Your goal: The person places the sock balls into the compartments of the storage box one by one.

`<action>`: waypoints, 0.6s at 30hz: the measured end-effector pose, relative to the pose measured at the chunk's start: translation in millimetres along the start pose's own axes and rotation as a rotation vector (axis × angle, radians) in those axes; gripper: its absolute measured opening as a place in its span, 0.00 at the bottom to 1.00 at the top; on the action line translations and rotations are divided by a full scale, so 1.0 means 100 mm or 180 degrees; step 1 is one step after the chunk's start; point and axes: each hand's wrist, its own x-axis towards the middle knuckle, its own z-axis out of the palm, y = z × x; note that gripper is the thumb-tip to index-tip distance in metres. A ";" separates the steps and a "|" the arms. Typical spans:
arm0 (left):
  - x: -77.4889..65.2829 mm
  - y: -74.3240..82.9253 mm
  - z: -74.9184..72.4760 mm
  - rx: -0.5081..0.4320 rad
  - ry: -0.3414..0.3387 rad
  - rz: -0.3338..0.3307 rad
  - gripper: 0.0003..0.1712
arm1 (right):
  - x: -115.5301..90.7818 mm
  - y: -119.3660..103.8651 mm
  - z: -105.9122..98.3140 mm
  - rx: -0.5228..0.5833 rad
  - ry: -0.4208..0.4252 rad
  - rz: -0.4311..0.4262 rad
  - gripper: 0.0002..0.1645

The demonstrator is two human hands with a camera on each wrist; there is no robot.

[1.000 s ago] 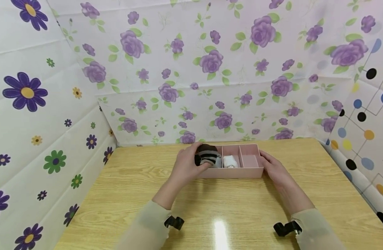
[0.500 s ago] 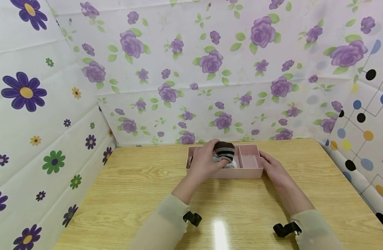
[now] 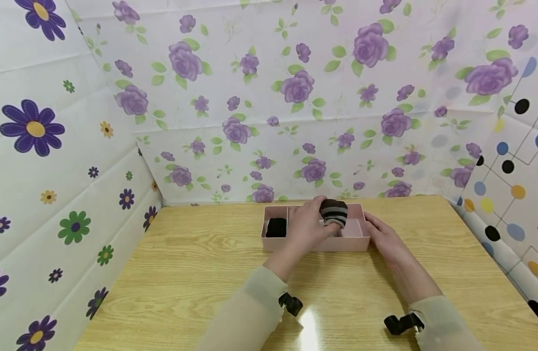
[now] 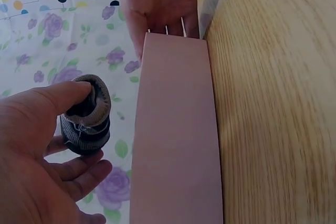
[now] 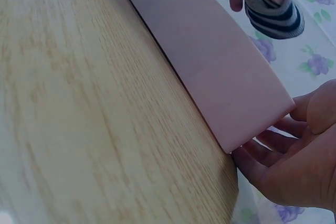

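Observation:
My left hand (image 3: pixel 310 224) pinches a rolled grey-and-black striped sock (image 3: pixel 334 213) between thumb and fingers. It holds the sock above the right part of a pink divided box (image 3: pixel 317 244). In the left wrist view, the sock (image 4: pixel 86 116) shows its folded opening, with the thumb at its rim. My right hand (image 3: pixel 385 236) touches the box's right end; in the right wrist view, its fingers (image 5: pixel 257 156) lie against that end wall. A black rolled sock (image 3: pixel 276 227) lies in the left compartment. My left hand covers most of the middle compartment.
The box stands near the back edge of a wooden table (image 3: pixel 185 278). A flowered cloth (image 3: pixel 251 122) hangs behind it, with other patterned cloths on both sides. Each wrist carries a small black camera mount (image 3: pixel 290 303).
My left hand has carried the striped sock rightward, from over the left compartment to over the right part of the box. The black sock has come into view. My right hand has stayed put.

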 end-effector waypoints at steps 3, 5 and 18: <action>0.03 0.05 0.04 0.0012 -0.0044 -0.0037 0.46 | -0.01 -0.01 0.01 0.0002 0.0000 0.0013 0.37; 0.04 0.08 0.07 -0.0004 -0.0078 -0.0050 0.46 | -0.01 -0.01 0.01 0.0003 -0.0009 0.0029 0.37; 0.12 0.17 0.24 0.0048 -0.0225 -0.0150 0.49 | 0.00 0.01 -0.01 -0.0007 -0.0026 0.0038 0.38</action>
